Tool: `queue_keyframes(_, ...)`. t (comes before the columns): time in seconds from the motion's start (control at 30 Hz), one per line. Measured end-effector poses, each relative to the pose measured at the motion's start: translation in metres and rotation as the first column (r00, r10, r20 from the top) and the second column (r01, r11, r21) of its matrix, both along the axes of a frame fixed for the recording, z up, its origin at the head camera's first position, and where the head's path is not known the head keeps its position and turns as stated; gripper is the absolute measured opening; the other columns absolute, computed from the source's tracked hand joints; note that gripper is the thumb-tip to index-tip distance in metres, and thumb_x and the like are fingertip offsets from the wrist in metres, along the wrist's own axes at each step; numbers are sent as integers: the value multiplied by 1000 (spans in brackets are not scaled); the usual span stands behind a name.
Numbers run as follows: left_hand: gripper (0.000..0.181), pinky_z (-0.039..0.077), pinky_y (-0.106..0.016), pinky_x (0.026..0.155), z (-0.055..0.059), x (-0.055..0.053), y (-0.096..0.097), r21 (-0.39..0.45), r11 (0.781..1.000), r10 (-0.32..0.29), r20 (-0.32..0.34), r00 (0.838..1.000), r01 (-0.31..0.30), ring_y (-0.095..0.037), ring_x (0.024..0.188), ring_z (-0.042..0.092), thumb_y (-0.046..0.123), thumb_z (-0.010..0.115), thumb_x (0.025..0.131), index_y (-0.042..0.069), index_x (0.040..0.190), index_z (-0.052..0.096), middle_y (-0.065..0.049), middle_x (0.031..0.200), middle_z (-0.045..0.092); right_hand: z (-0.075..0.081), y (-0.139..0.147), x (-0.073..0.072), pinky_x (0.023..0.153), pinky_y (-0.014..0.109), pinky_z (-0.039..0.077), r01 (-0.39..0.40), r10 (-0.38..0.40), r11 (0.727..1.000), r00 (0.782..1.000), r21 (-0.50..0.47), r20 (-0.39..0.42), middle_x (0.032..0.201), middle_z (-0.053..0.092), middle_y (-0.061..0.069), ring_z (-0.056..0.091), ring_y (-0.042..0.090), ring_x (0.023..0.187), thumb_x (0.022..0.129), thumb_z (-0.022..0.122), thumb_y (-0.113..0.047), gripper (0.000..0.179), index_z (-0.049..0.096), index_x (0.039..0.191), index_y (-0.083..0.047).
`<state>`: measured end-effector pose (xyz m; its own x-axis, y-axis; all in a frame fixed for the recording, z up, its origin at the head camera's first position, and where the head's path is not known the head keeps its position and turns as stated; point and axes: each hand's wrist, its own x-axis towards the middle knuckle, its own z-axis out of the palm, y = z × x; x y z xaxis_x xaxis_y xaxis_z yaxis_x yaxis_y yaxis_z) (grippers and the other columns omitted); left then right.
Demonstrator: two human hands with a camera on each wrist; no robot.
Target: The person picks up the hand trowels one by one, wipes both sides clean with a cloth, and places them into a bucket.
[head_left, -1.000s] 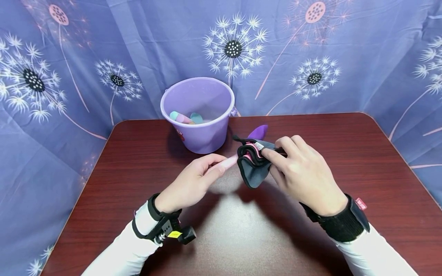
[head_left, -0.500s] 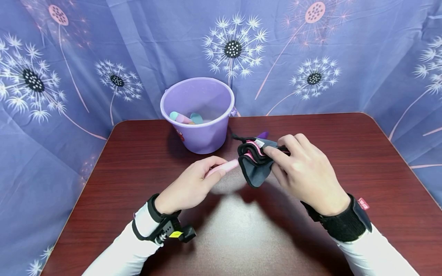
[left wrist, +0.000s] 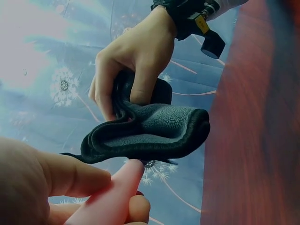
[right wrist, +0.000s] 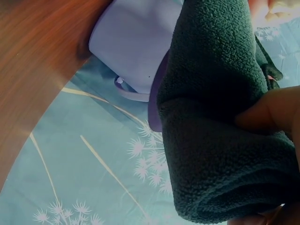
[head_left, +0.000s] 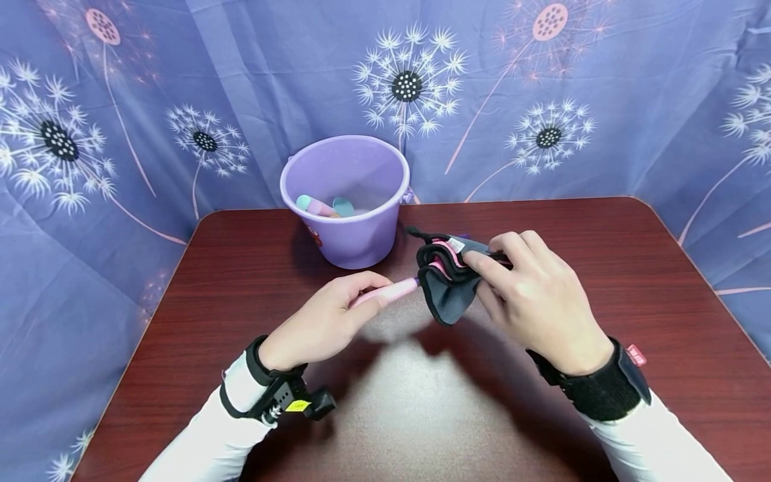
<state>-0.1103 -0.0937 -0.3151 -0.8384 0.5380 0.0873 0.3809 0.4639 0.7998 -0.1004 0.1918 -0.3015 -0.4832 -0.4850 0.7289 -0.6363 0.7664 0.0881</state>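
My left hand (head_left: 325, 320) grips the pink handle (head_left: 390, 292) of a utensil, thumb along its near side. The utensil's purple head (right wrist: 156, 103) shows past the cloth's edge in the right wrist view; its full shape is hidden. A dark grey cloth (head_left: 448, 294) with black trim and pink folds hangs in front of that head. My right hand (head_left: 539, 304) pinches the bunched cloth between thumb and fingers. In the left wrist view, the handle's tip meets the underside of the folded cloth (left wrist: 164, 124).
Behind the hands stands a purple bucket (head_left: 361, 241) with a pink-and-teal utensil (head_left: 317, 206) and a round teal piece (head_left: 343, 206) inside. The dark red wooden table (head_left: 626, 281) ends at a blue dandelion-print curtain (head_left: 289, 67).
The purple head, seen sticking out beyond the cloth earlier, is now almost wholly covered by it. My left hand has drawn slightly left with the handle; my right hand and cloth edged right.
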Motion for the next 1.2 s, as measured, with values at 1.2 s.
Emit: queue_keyframes(1.2, 20, 43, -31, 67, 13, -4, -17, 53, 998, 36, 41, 999, -38, -13, 75, 54, 24, 55, 100, 23, 109, 72, 3, 84, 62, -10, 35, -22, 53, 48, 43, 126, -124, 991, 992, -51, 32, 95, 56, 13, 50, 33, 82, 86, 52, -12, 32, 73, 111, -10)
